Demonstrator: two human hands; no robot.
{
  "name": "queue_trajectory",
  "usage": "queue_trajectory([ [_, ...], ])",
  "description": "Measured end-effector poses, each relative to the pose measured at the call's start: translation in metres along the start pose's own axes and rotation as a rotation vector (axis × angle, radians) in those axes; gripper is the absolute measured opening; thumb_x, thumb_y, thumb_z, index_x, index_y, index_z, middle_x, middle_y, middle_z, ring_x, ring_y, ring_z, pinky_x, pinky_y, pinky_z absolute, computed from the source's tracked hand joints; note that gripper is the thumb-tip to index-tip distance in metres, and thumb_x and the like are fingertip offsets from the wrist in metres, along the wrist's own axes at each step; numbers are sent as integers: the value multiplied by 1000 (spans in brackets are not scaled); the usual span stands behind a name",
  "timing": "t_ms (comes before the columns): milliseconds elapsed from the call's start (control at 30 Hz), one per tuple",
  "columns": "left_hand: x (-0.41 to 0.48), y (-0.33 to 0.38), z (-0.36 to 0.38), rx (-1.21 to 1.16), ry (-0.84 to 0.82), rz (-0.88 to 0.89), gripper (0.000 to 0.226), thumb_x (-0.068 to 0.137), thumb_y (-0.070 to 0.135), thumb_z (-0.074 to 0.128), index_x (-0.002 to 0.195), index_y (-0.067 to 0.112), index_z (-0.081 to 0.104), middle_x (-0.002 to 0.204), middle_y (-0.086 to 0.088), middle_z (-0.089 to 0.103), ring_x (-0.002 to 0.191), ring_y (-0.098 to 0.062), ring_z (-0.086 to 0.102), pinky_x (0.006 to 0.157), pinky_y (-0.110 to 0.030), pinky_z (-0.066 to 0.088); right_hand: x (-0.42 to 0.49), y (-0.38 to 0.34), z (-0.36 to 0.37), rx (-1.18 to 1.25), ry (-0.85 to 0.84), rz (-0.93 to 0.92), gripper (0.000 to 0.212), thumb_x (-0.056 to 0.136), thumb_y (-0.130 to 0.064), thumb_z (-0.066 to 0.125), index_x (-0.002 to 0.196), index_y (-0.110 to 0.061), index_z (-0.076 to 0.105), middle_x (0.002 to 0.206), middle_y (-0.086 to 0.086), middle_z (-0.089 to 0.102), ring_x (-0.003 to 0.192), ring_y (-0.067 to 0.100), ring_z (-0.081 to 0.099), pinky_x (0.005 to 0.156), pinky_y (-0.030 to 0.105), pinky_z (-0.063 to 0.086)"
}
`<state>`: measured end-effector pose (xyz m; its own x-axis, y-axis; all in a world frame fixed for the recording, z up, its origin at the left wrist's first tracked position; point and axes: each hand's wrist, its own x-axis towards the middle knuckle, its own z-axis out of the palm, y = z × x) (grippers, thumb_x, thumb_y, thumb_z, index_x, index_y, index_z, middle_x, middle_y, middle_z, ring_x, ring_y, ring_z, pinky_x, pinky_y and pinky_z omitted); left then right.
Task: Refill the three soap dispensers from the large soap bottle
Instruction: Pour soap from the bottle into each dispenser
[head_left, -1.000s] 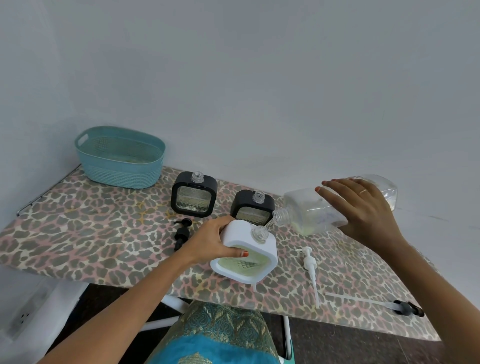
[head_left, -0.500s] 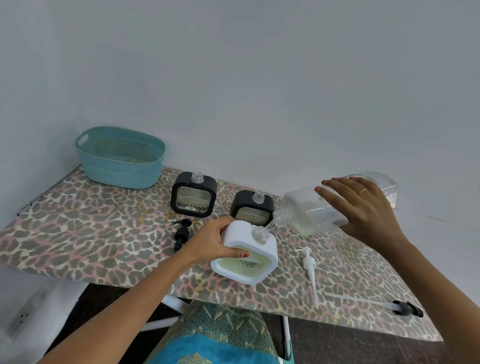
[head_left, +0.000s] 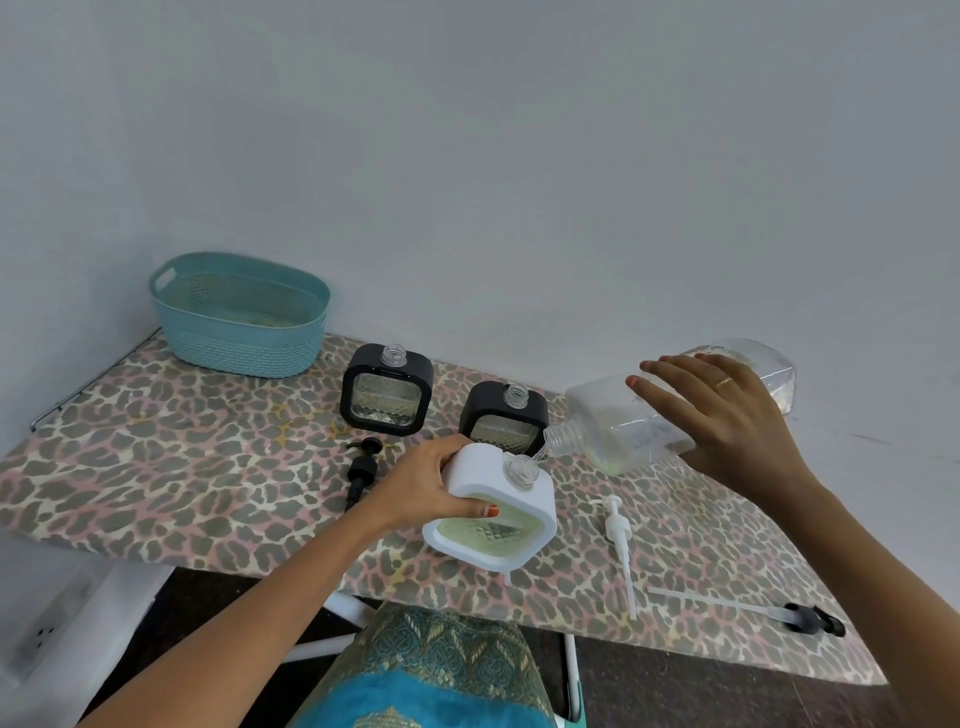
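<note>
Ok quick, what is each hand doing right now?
Left hand: holding the white square plastic soap dispenser.
Right hand: holding the large clear plastic soap bottle, tipped toward the dispenser.

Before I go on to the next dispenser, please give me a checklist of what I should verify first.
1. Left hand grips the white dispenser: ok.
2. Right hand holds the large soap bottle tilted, mouth at the white dispenser's neck: ok.
3. Soap left in the bottle: ok, a pale pool lies along its lower side.
4. White dispenser full enough: cannot tell; its window shows pale liquid, but the level is unclear.
5. Far black dispenser and near black dispenser upright, necks open: ok.
6. Long-tubed black pump safely away from the edge of the board: not ok, it lies close to it.
</note>
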<state>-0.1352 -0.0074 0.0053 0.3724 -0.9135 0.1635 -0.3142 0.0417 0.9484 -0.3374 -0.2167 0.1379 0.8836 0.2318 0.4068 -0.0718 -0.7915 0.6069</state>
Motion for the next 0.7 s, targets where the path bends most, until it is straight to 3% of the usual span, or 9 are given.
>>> queue_trajectory([
  [700, 0, -2, 2, 24, 1, -9, 54, 44, 54, 76, 92, 40, 55, 94, 13, 63, 89, -7, 63, 78, -28, 55, 5, -2, -6, -37, 15, -62, 77, 57, -3, 81, 124, -14, 45, 114, 16, 66, 100, 31, 65, 83, 42, 49],
])
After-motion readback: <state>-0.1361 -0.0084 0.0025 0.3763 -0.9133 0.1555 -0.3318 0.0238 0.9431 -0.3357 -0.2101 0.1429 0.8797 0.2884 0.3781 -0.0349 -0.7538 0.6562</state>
